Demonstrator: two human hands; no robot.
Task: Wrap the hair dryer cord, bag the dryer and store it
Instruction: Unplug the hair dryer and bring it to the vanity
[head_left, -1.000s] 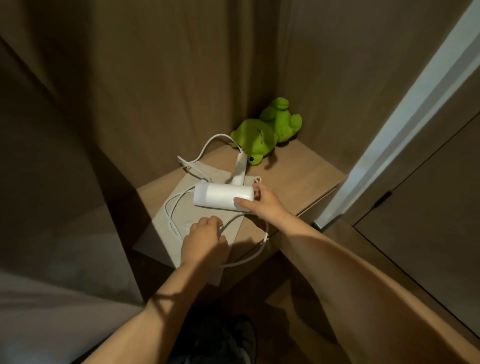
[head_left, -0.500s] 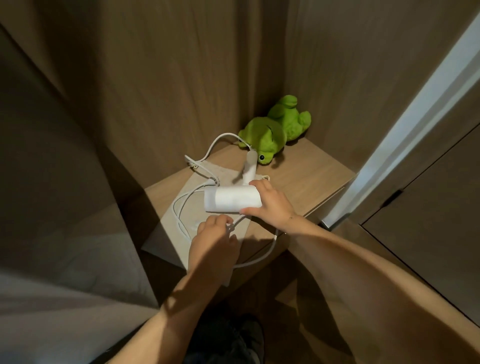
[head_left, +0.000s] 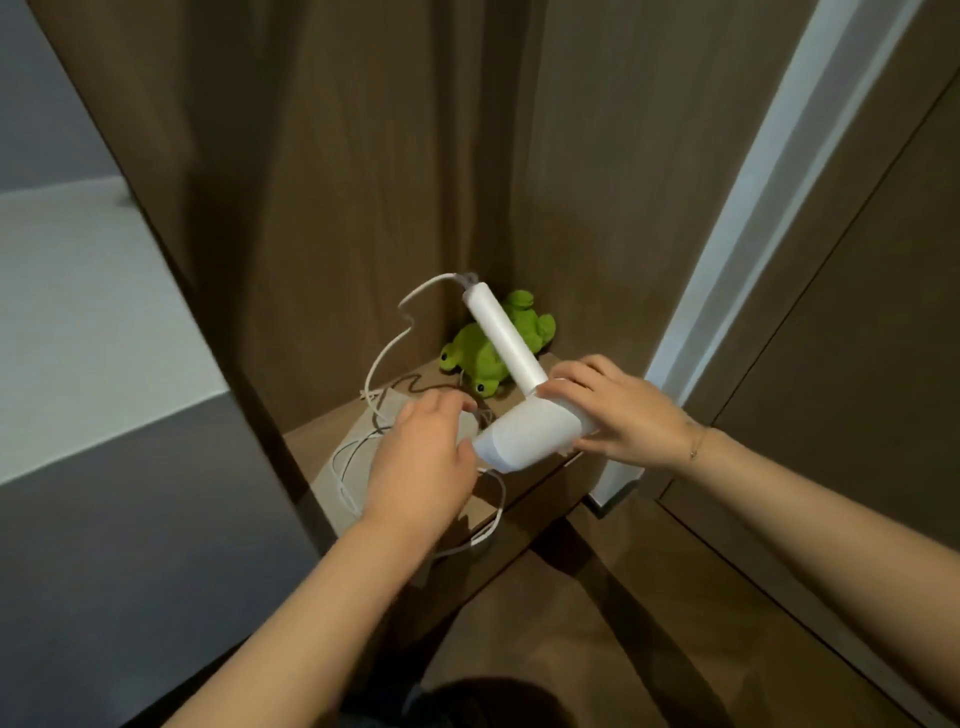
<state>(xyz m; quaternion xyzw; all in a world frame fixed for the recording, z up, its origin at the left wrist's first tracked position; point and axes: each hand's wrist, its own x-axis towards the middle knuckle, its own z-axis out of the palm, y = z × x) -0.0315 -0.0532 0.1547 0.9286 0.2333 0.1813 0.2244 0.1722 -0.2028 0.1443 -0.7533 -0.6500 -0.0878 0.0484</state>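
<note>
My two bare forearms reach in from the bottom edge toward a small wooden shelf (head_left: 540, 470) set in a wood-panelled corner. My right hand (head_left: 621, 415) is curled round the rear end of the white hair dryer (head_left: 527, 431), fingers over the top and thumb beneath, lifting it clear of the shelf; the barrel points down and left, and the straight handle sticks up and away from me. My left hand (head_left: 423, 457) sits just left of the barrel's mouth with its fingers bent loosely; its back faces me, so I cannot tell whether it has hold of the cord or only hovers over it. The white cord (head_left: 384, 358) leaves the top of the handle, curves down to the left, and gathers in loose loops on the shelf, one loop hanging past the front edge. Under those loops lies a flat beige bag (head_left: 337, 480), nothing in it that I can see, most of it covered by my left hand. At the back corner, partly hidden behind the handle, rests a green frog plush (head_left: 475, 358). A pale vertical strip (head_left: 737, 208) runs up the right side, cut off at the top.
</note>
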